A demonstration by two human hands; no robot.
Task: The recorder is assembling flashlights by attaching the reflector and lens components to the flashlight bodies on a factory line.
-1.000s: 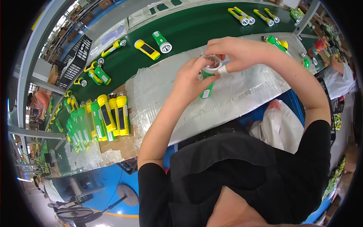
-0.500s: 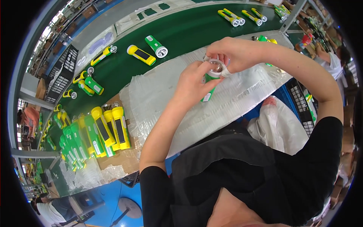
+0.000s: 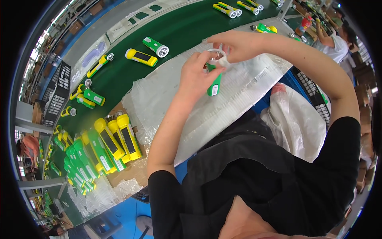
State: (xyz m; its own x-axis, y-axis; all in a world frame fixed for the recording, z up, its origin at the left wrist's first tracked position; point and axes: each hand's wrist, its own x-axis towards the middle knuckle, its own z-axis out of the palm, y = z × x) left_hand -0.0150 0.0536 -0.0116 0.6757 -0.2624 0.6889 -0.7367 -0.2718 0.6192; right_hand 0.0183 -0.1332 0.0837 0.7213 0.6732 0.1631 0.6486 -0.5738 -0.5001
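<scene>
A green flashlight (image 3: pixel 214 84) with a pale label stands over the grey-white covered worktop, its lens end up and its body tilted slightly. My left hand (image 3: pixel 195 75) grips it just below the head, thumb on the near side. At the head sits a white ring with a clear lens (image 3: pixel 215 54). My right hand (image 3: pixel 235 48) reaches across from the right and curls round the far and right side of that ring. White coverings wrap some of its fingertips. Parts of its fingers are hidden behind the ring.
Yellow-and-green flashlights (image 3: pixel 119 137) lie in a row on cardboard at the left. A yellow flashlight (image 3: pixel 141 57) and a green flashlight (image 3: pixel 156 47) rest on the green belt (image 3: pixel 183 32). Black crates (image 3: pixel 57 85) stand beyond. A co-worker (image 3: pixel 338 44) sits at the far right.
The view has shifted, so the belt and flashlights appear moved up and left. Both hands stay at the flashlight's head, and more of its green body now shows below my left hand.
</scene>
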